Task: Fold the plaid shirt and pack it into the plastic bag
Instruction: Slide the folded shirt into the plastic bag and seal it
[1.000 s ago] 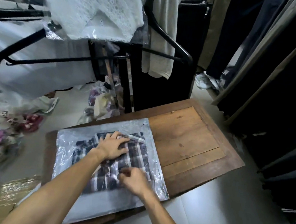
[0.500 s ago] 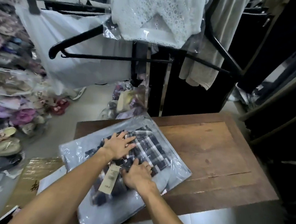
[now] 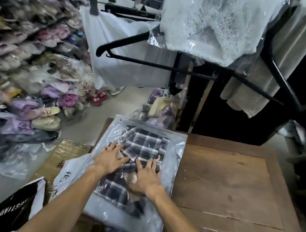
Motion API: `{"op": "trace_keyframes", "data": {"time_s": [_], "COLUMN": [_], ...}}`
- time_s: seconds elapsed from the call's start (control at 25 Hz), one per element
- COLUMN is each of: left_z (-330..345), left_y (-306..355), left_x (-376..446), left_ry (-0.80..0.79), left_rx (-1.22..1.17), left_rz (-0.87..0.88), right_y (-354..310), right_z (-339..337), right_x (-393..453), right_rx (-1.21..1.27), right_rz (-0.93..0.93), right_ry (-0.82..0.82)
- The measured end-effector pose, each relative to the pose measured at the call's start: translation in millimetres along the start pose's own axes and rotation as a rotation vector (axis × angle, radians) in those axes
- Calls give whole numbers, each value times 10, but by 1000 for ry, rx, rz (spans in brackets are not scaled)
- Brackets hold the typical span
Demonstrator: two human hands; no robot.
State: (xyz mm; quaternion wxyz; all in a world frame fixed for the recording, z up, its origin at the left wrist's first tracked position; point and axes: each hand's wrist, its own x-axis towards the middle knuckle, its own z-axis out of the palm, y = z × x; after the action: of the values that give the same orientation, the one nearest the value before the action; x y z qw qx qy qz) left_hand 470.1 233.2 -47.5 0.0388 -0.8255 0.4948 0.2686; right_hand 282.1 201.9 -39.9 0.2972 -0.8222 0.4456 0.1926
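The bagged plaid shirt [image 3: 145, 148] is pressed flat on the wooden table [image 3: 226, 179] by left hand [image 3: 111, 159] and right hand [image 3: 147, 179], fingers spread, gripping nothing.

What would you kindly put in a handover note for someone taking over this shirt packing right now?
Left hand: open, flat on the plastic bag.
Right hand: open, palm down on the bag.
The plaid shirt lies folded inside the bag, at the left side of the wooden table; the bag's near end hangs over the table edge.
Done: folding, bagging.
Left: press out air; close the bag if it is unsealed (cannot tell).
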Motion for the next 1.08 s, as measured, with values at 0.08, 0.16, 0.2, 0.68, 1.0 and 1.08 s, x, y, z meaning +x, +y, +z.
{"op": "trace_keyframes", "data": {"time_s": [0.08,0.16,0.2,0.68,1.0,1.08], "left_z": [-24,-42,-49,-30,-8,-15], "left_y": [-35,-68,-87,-263,-594,-569], "left_x": [-97,-121,-117,-274,-342,-364], "left_ry": [14,13,7,271,106,137], "left_rx": [-27,-23,-26,-134,-107,-85], "left_rz": [-42,-67,-76,-156,-178,-187], "right_y": [16,19,14,360,707,691], "right_z": [-29,-69,-76,-190,48,55], "right_x": [68,134,162,-14,-10,-13], "right_rx": [21,22,11,336,742,767], "right_rz": [-53,-79,-84,175,358,323], "right_ry": [18,40,55,442,446,447]}}
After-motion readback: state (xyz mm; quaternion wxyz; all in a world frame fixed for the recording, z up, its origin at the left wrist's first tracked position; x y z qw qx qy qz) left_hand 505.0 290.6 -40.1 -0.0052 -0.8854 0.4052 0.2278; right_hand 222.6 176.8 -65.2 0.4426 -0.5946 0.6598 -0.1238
